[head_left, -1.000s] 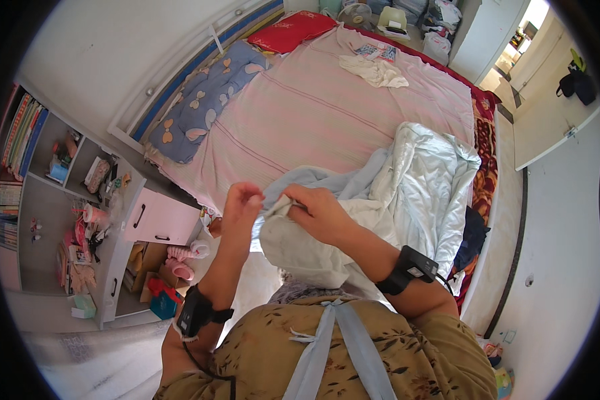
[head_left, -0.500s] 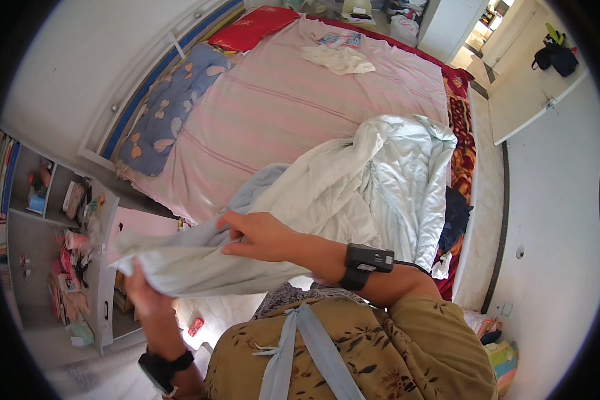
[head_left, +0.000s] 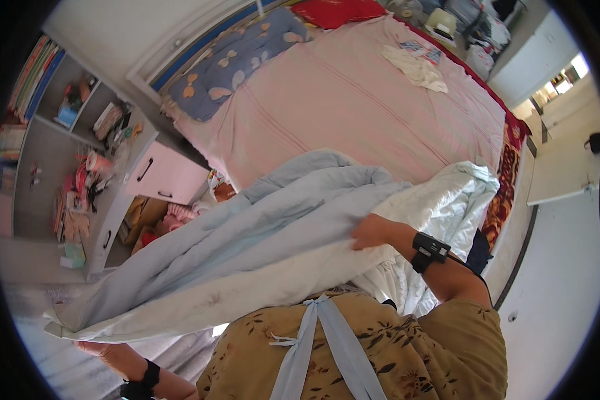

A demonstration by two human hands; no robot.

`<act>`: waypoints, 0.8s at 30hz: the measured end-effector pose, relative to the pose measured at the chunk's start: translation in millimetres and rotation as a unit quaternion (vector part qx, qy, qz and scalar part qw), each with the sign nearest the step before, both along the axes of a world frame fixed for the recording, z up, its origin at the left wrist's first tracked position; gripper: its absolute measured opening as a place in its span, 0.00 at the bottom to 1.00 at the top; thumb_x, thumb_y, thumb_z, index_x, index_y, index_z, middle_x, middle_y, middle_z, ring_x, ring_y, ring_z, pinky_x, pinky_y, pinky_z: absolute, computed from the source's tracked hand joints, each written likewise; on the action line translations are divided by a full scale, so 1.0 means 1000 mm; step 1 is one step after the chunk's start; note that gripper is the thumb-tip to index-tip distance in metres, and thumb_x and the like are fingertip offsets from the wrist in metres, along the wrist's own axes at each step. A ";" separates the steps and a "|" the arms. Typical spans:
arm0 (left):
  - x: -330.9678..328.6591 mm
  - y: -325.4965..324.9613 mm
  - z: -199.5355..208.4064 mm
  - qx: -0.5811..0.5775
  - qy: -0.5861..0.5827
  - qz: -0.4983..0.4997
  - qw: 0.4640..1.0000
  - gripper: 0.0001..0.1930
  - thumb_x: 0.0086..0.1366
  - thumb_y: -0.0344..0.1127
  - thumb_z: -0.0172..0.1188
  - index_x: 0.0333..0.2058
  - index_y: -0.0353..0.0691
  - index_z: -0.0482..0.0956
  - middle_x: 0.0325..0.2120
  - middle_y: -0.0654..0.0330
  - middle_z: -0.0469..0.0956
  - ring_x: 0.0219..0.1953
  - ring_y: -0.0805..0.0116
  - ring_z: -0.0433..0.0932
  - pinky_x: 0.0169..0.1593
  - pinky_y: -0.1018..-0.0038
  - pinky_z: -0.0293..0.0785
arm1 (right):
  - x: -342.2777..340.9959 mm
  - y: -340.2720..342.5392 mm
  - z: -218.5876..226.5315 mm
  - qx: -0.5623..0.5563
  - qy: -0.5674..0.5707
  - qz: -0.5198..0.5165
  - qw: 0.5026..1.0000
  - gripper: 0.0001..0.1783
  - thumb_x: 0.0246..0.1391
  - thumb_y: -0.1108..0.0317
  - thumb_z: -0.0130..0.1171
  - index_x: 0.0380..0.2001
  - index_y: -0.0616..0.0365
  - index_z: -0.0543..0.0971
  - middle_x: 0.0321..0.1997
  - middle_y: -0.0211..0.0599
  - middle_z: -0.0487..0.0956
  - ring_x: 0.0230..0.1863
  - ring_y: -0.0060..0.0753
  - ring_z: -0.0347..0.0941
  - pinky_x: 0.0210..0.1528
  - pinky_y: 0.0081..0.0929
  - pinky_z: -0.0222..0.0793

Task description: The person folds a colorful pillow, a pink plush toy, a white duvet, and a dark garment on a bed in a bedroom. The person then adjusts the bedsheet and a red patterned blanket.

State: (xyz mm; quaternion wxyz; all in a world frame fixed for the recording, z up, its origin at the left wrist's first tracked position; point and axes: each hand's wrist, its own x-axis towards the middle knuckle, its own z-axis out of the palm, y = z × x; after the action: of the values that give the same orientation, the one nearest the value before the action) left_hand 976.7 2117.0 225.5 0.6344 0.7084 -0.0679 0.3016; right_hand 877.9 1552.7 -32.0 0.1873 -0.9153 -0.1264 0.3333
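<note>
A light quilt, pale blue on one face and white on the other, stretches across in front of me. Its near edge runs between my two hands. My left hand is closed at the far left corner, its fingers partly hidden by the cloth. Farther right, my right hand, slightly blurred, grips the quilt near its edge with curled fingers. The shiny white end of the quilt lies bunched on the right side of the bed, which is covered by a pink striped sheet.
A blue patterned pillow and a red pillow lie at the bed's head side. A white cloth rests on the sheet. At left stand cluttered shelves and a pink drawer. A white door is at right.
My left hand has moved down and left with the quilt corner, and my right hand has moved right. The quilt is spread wider, with more of its blue face showing. The view has shifted left.
</note>
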 end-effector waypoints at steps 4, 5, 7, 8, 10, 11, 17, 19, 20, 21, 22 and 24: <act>-0.023 0.018 -0.008 0.045 0.013 0.081 0.996 0.22 0.56 0.41 0.47 0.46 0.33 0.65 0.40 0.54 0.72 0.42 0.59 0.71 0.48 0.64 0.67 | -0.006 -0.034 -0.032 -0.025 0.039 -0.113 0.993 0.14 0.43 0.57 0.48 0.30 0.48 0.78 0.34 0.39 0.77 0.39 0.44 0.71 0.41 0.37 0.65; -0.028 0.023 -0.008 0.054 0.019 0.098 0.994 0.22 0.56 0.42 0.46 0.46 0.33 0.66 0.39 0.54 0.72 0.42 0.59 0.72 0.48 0.64 0.68 | 0.014 -0.042 -0.031 -0.047 -0.030 -0.124 0.991 0.14 0.48 0.57 0.46 0.33 0.50 0.77 0.35 0.41 0.77 0.41 0.45 0.71 0.43 0.37 0.65; -0.036 0.029 -0.011 0.066 0.029 0.125 0.990 0.22 0.57 0.42 0.46 0.46 0.33 0.66 0.39 0.54 0.72 0.41 0.59 0.72 0.47 0.64 0.68 | 0.066 -0.051 -0.014 0.056 -0.182 -0.339 0.921 0.14 0.54 0.60 0.44 0.37 0.55 0.74 0.36 0.47 0.75 0.40 0.48 0.70 0.43 0.38 0.64; -0.040 0.031 -0.016 0.072 0.034 0.135 0.988 0.21 0.57 0.42 0.46 0.45 0.33 0.66 0.39 0.54 0.72 0.41 0.59 0.72 0.47 0.64 0.68 | 0.104 -0.049 0.000 0.104 -0.279 -0.355 0.886 0.12 0.52 0.65 0.47 0.39 0.56 0.73 0.36 0.49 0.74 0.39 0.49 0.70 0.41 0.35 0.65; -0.052 0.035 -0.018 0.120 0.051 0.169 0.977 0.21 0.58 0.43 0.45 0.45 0.33 0.67 0.39 0.54 0.73 0.41 0.59 0.72 0.47 0.64 0.69 | 0.181 -0.030 0.035 0.224 -0.391 -0.304 0.839 0.10 0.50 0.70 0.47 0.35 0.61 0.72 0.31 0.45 0.74 0.34 0.41 0.71 0.37 0.28 0.65; -0.059 0.037 -0.018 0.088 0.034 0.169 0.981 0.21 0.58 0.43 0.45 0.45 0.33 0.67 0.39 0.54 0.73 0.40 0.59 0.72 0.46 0.64 0.69 | 0.218 -0.007 0.051 0.293 -0.352 -0.306 0.835 0.09 0.50 0.69 0.48 0.35 0.62 0.72 0.30 0.42 0.74 0.33 0.35 0.70 0.36 0.26 0.65; -0.109 0.063 0.002 0.146 0.034 0.256 0.955 0.20 0.60 0.44 0.44 0.44 0.34 0.69 0.38 0.54 0.73 0.39 0.59 0.73 0.45 0.63 0.70 | 0.332 0.215 0.013 0.443 -0.288 0.068 0.847 0.14 0.52 0.61 0.45 0.38 0.56 0.74 0.35 0.41 0.76 0.35 0.37 0.71 0.41 0.30 0.65; -0.125 0.072 0.010 0.175 0.039 0.283 0.942 0.20 0.60 0.44 0.44 0.43 0.34 0.69 0.38 0.54 0.73 0.38 0.59 0.73 0.44 0.63 0.70 | 0.316 0.272 -0.057 0.377 -0.194 0.133 0.896 0.16 0.50 0.64 0.48 0.42 0.54 0.73 0.40 0.46 0.74 0.43 0.42 0.70 0.46 0.33 0.63; -0.132 0.077 0.014 0.190 0.043 0.295 0.935 0.20 0.61 0.45 0.43 0.43 0.34 0.69 0.38 0.54 0.73 0.38 0.59 0.73 0.44 0.63 0.70 | 0.306 0.290 -0.095 0.347 -0.146 0.162 0.912 0.17 0.49 0.63 0.48 0.43 0.53 0.73 0.41 0.49 0.73 0.43 0.47 0.69 0.47 0.36 0.62; -0.138 0.081 0.019 0.206 0.047 0.303 0.929 0.20 0.61 0.45 0.43 0.43 0.34 0.70 0.38 0.54 0.73 0.38 0.59 0.73 0.44 0.63 0.71 | 0.296 0.291 -0.129 0.394 -0.143 0.227 0.879 0.19 0.50 0.62 0.49 0.45 0.55 0.72 0.41 0.46 0.74 0.42 0.44 0.70 0.46 0.33 0.63; -0.142 0.085 0.022 0.222 0.051 0.308 0.924 0.20 0.61 0.45 0.43 0.43 0.34 0.70 0.38 0.54 0.73 0.37 0.59 0.73 0.44 0.63 0.71 | 0.287 0.291 -0.157 0.449 -0.178 0.308 0.820 0.21 0.51 0.60 0.50 0.47 0.57 0.71 0.41 0.43 0.75 0.41 0.41 0.70 0.46 0.30 0.64; -0.147 0.092 0.031 0.249 0.062 0.319 0.912 0.20 0.62 0.45 0.42 0.42 0.35 0.70 0.38 0.54 0.73 0.37 0.59 0.74 0.43 0.63 0.71 | 0.259 0.282 -0.190 0.741 0.131 0.218 0.621 0.41 0.47 0.32 0.39 0.29 0.67 0.76 0.36 0.51 0.76 0.37 0.41 0.72 0.43 0.33 0.64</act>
State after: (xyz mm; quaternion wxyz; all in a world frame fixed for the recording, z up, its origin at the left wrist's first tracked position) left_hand 829.9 2209.3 256.2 0.3103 0.8446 0.1284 0.4169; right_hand 1137.4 1834.5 -222.1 0.7384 -0.3587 -0.5008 0.2745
